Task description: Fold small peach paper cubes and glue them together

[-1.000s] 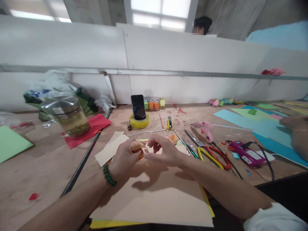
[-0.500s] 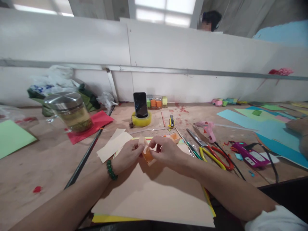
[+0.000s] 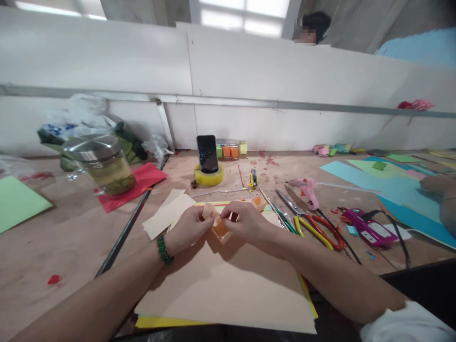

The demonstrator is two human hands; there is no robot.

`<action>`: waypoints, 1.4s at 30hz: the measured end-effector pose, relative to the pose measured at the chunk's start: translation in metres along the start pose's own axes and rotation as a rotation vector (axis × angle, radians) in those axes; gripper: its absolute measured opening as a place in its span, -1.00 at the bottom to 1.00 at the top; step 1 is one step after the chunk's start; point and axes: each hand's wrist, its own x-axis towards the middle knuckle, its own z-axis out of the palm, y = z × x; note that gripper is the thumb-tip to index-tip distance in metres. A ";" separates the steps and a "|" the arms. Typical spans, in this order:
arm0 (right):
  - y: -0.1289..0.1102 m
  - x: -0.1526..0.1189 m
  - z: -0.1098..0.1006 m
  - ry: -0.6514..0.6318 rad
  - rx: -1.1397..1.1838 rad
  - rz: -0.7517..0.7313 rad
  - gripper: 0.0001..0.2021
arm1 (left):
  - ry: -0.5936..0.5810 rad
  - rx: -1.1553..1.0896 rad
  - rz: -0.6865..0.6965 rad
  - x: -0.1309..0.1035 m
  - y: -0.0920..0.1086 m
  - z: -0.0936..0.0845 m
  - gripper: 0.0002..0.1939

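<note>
Head view, left hand, right hand, fingers pinching paper box, phone screen unreadable

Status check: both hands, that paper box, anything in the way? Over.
Left hand, right hand: both pinching small paper box. Box open-topped, over stacked sheets. Scissors off right, clear of both hands.

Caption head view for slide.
Left hand and right hand hold a small open-topped peach paper box over a broad peach paper sheet.
</note>
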 end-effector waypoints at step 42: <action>0.014 0.011 0.001 -0.123 0.063 0.038 -0.84 | -0.137 0.009 -0.161 -0.003 0.009 0.001 -0.74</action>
